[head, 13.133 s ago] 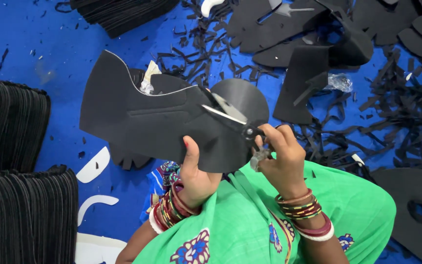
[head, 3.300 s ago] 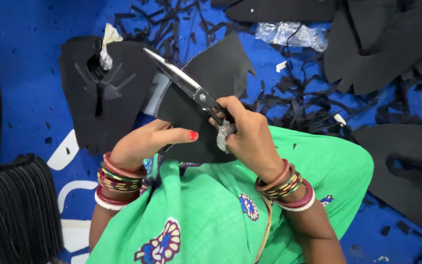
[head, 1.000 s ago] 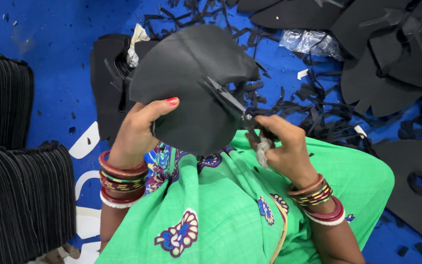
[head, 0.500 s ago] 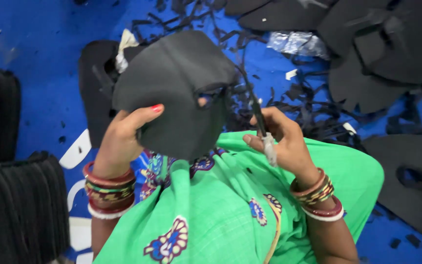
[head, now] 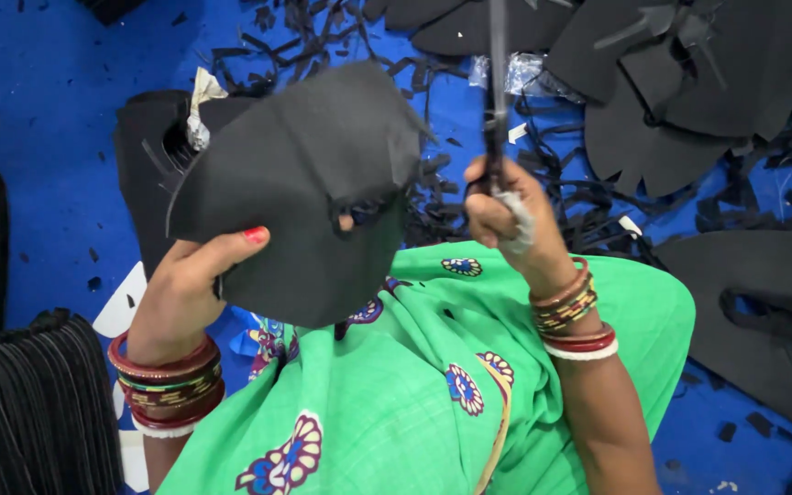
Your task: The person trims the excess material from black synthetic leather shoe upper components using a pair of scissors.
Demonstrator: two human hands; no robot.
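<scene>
2 hands: left hand (head: 185,284) grips 1 foam sheet (head: 300,183), right hand (head: 506,215) 1 scissors (head: 495,101).

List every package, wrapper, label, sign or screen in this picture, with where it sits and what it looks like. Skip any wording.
Clear plastic wrapper: crumpled, see-through, on the blue floor among black offcuts, above the right hand.
Pale tie strip: whitish, crinkled scrap knotted on the black stack behind the black foam sheet held in the left hand.
White floor marking: curved white shapes on the blue surface, lower left.
No screens or signs.
</scene>
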